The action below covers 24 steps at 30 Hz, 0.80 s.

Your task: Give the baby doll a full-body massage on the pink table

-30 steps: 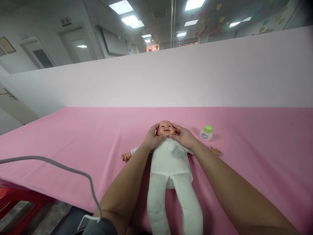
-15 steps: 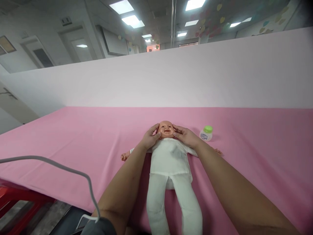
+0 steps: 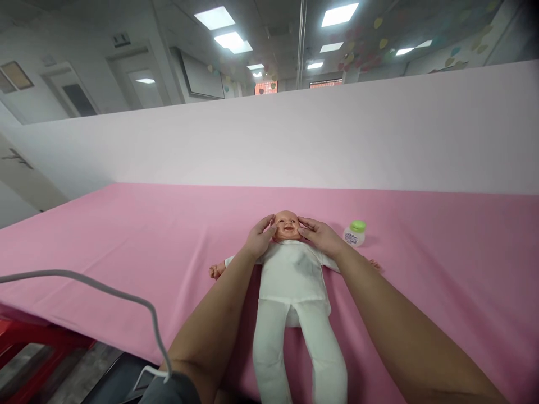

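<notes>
A baby doll (image 3: 292,275) in a white top and white trousers lies on its back on the pink cloth, its head toward the wall. My left hand (image 3: 260,237) rests against the left side of the doll's head, thumb on the cheek and fingers by the temple. On the other side my right hand (image 3: 322,235) touches the head the same way. The thumb and fingers of each hand are apart, with the doll's face showing between the hands. Both of the doll's arms stretch outward, partly hidden behind my forearms.
A small clear bottle with a green cap (image 3: 355,233) stands right of my right hand. The pink cloth (image 3: 147,224) meets a white wall (image 3: 269,140). A grey cable (image 3: 105,287) hangs at the lower left, above a red stool (image 3: 42,342).
The view has tilted slightly, so the scene sits a little lower. Both hands remain at the doll's head with almost no visible movement.
</notes>
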{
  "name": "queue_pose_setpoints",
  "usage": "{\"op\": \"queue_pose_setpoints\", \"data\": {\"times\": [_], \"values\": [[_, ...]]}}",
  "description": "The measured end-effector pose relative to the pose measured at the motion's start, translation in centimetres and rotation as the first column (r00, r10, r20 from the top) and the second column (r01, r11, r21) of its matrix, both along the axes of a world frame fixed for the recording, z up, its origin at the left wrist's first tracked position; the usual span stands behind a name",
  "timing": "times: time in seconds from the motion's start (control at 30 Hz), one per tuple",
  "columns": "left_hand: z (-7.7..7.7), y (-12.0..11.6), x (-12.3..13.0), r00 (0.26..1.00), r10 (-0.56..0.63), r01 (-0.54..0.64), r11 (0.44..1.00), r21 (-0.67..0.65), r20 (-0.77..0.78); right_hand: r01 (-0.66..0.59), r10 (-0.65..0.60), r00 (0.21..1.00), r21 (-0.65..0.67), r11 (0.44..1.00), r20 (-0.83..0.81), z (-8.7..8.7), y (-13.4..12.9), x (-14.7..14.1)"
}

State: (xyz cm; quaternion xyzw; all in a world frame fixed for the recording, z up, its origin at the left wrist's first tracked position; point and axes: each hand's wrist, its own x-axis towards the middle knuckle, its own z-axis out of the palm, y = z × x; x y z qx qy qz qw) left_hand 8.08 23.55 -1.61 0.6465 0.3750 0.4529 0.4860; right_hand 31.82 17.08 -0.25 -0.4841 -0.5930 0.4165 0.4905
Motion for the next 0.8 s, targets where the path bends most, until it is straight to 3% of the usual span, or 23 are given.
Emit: {"op": "queue_pose_setpoints", "data": {"times": [0.2, 0.37, 0.5, 0.63, 0.8], "values": [[1.0, -0.5, -0.7, 0.993, 0.080, -0.073, 0.994, 0.083, -0.089, 0.125, -0.130, 0.980, 0.044, 0.991, 0.152, 1.3, -0.6, -0.9], [2.4, -1.6, -1.0, 0.978, 0.176, -0.163, 0.979, 0.121, -0.107, 0.255, -0.272, 0.882, 0.096, 0.962, 0.385, 3.9, -2.4, -0.9], [3.5, -2.6, -0.5, 0.973, 0.212, -0.201, 0.973, 0.114, -0.093, 0.343, -0.375, 0.831, 0.152, 0.927, 0.410, 5.5, -5.0, 0.9], [5.1, -4.7, 0.6, 0.985, 0.156, -0.144, 0.979, 0.148, -0.072, 0.530, -0.554, 0.731, 0.178, 0.829, 0.398, 4.7, -7.2, 4.3], [7.0, -7.8, 2.7, 0.992, 0.100, -0.110, 0.987, 0.117, 0.081, 0.688, -0.732, 0.599, 0.258, 0.678, 0.324, 1.6, -7.9, 8.3]]}}
